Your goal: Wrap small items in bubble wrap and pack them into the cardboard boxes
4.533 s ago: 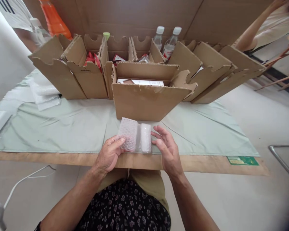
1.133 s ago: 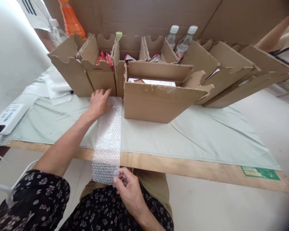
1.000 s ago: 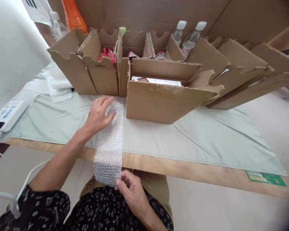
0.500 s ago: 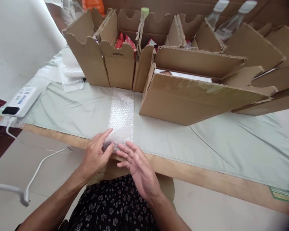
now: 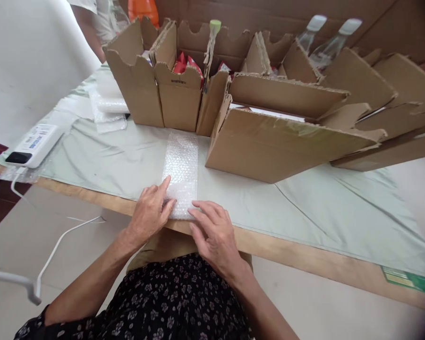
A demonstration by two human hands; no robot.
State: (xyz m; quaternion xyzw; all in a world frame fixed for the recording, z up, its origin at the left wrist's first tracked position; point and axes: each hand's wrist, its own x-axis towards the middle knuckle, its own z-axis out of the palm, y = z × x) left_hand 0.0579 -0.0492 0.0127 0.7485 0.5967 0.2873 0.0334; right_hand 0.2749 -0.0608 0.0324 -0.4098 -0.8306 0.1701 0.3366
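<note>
A flat sheet or pouch of clear bubble wrap point(image 5: 182, 163) lies lengthwise on the pale green cloth, its near end at the table's front edge. My left hand point(image 5: 151, 207) rests at its near left side, index finger stretched over the wrap and thumb touching the lower part. At the near right corner is my right hand point(image 5: 214, 231), palm down, fingers apart and slightly bent, the fingertips at the wrap's edge. Neither hand grips anything. Whether the wrap holds something inside, I cannot tell.
Cardboard compartments point(image 5: 180, 101) with red packets stand behind the wrap. A large cardboard box point(image 5: 269, 146) is to the right. At left lie a white device point(image 5: 33, 144) with a cable and more bubble wrap point(image 5: 109, 106). Another person's arm point(image 5: 88, 30) shows at the back left.
My right hand has turned from palm facing sideways to palm down and moved slightly right, onto the wrap's near right corner. My left hand has shifted slightly right and forward along the wrap.
</note>
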